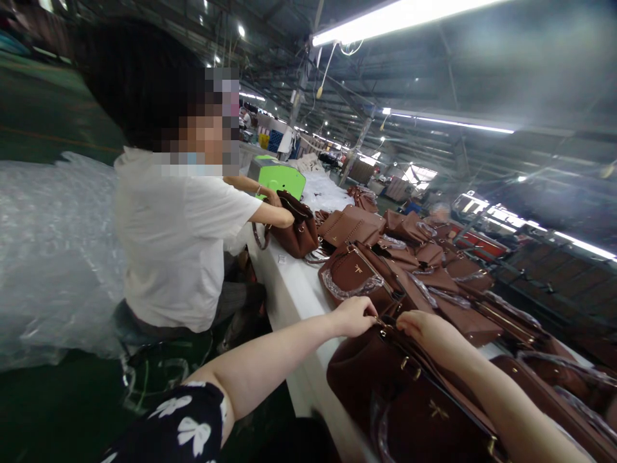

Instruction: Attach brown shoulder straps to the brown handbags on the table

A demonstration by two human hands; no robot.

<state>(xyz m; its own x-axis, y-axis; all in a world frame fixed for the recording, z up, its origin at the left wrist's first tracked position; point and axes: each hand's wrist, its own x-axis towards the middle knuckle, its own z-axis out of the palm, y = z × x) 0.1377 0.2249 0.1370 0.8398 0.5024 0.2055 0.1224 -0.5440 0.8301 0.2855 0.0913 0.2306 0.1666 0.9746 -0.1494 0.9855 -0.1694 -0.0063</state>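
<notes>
A dark brown handbag with a gold dragonfly emblem and gold rings lies tilted at the front of the table. My left hand pinches the far end of its top edge, by the gold zipper hardware. Close beside it, my right hand has thumb and finger closed on the top edge of the same handbag, and that forearm crosses over the bag's opening. What exactly sits between the left fingertips is too small to make out. Just beyond my hands stands another brown handbag, its handle wrapped in clear plastic.
Several brown handbags crowd the white table. On the left, a seated co-worker reaches into a brown bag, near a green machine. Clear plastic wrap is heaped behind the co-worker.
</notes>
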